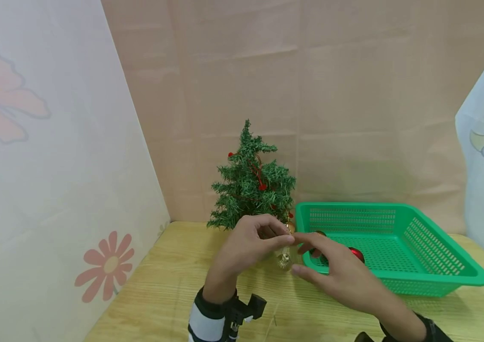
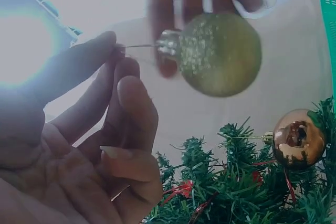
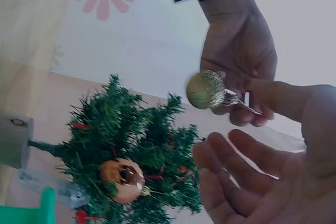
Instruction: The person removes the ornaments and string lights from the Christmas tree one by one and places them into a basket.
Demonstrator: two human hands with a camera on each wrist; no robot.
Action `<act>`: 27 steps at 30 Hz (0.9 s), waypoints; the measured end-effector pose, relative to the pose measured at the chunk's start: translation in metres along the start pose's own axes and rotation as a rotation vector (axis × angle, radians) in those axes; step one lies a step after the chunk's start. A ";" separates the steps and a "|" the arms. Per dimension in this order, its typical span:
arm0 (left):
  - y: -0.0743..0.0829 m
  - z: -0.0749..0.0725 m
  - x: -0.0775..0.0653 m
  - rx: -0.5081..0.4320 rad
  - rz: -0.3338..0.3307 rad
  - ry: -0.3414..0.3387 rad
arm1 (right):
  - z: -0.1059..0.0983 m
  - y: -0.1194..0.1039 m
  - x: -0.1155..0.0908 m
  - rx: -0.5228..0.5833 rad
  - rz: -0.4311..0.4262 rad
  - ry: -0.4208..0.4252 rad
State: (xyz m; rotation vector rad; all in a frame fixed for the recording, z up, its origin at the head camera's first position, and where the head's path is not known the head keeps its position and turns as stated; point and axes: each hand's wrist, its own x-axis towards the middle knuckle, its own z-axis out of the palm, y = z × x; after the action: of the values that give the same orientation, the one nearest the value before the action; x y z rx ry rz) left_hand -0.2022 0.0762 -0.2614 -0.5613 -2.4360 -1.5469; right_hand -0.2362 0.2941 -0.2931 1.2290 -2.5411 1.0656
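Note:
A glittery gold bauble (image 1: 284, 260) hangs by its thin loop. My left hand (image 1: 252, 242) pinches that loop between thumb and index finger; the left wrist view shows the bauble (image 2: 220, 55) away from the palm. Fingers loosely spread, my right hand (image 1: 340, 268) is beside the bauble, its index fingertip at the left fingertips. Whether it touches the loop, I cannot tell. Behind the hands stands a small green Christmas tree (image 1: 252, 185) with red trimmings. A shiny copper-coloured bauble (image 3: 122, 180) is on the tree, mostly hidden in the head view.
A green plastic basket (image 1: 479, 278) stands on the wooden table (image 1: 160, 280), right of the tree. Inside it is a red bauble (image 1: 357, 254), with a darker one partly behind my right hand. A flowered sheet (image 1: 53, 190) borders the left side; a beige cloth (image 1: 353, 95) hangs behind.

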 end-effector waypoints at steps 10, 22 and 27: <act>0.002 0.006 0.001 0.078 0.009 -0.067 | -0.009 -0.003 -0.003 0.071 -0.165 0.168; 0.002 0.010 0.001 0.104 0.022 -0.149 | -0.007 -0.001 -0.001 0.020 -0.294 0.215; 0.001 0.012 0.003 0.165 0.044 -0.176 | -0.008 0.003 -0.001 -0.022 -0.340 0.219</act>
State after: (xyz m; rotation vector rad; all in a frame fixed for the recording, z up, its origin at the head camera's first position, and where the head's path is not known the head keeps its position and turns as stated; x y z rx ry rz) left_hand -0.2036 0.0884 -0.2647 -0.7423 -2.6297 -1.3137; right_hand -0.2387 0.3014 -0.2888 1.3884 -2.0835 1.0247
